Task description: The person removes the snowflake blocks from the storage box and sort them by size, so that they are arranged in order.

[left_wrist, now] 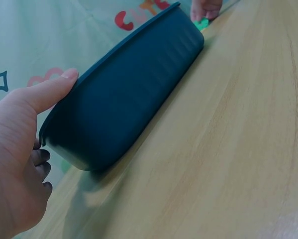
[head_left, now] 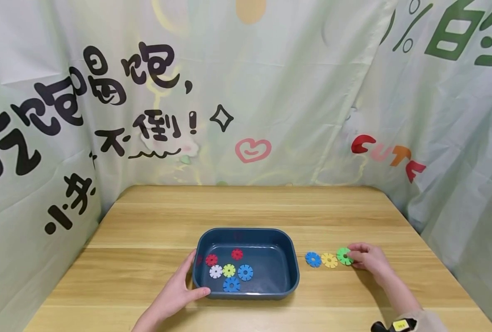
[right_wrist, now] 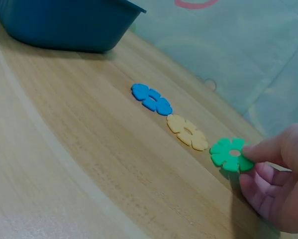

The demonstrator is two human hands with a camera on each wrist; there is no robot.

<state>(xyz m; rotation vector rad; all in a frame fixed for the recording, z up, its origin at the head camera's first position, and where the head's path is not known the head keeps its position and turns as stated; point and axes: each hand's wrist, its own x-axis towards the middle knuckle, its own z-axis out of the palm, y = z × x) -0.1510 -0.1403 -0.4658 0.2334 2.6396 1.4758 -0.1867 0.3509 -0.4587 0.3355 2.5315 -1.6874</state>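
My left hand [head_left: 178, 287] grips the left end of a dark blue plastic basin [head_left: 287, 258], thumb over the near rim and fingers along the outer wall. To the right of the basin, my right hand [head_left: 369, 259] pinches a green notched plastic disc [right_wrist: 228, 153] by its edge, slightly tilted close over the table. A yellow disc [head_left: 329, 260] and a blue disc [head_left: 313, 259] lie flat in a row to its left. In the basin lie a white disc [head_left: 215, 271], a yellow-green disc [head_left: 229, 270], two red discs [head_left: 237, 254] and two blue discs [head_left: 245, 272].
The wooden table [head_left: 154, 221] runs back to a printed pale cloth [head_left: 296, 115], which hangs behind it and along both sides. A black strap device with a yellow label [head_left: 400, 325] sits at the right sleeve.
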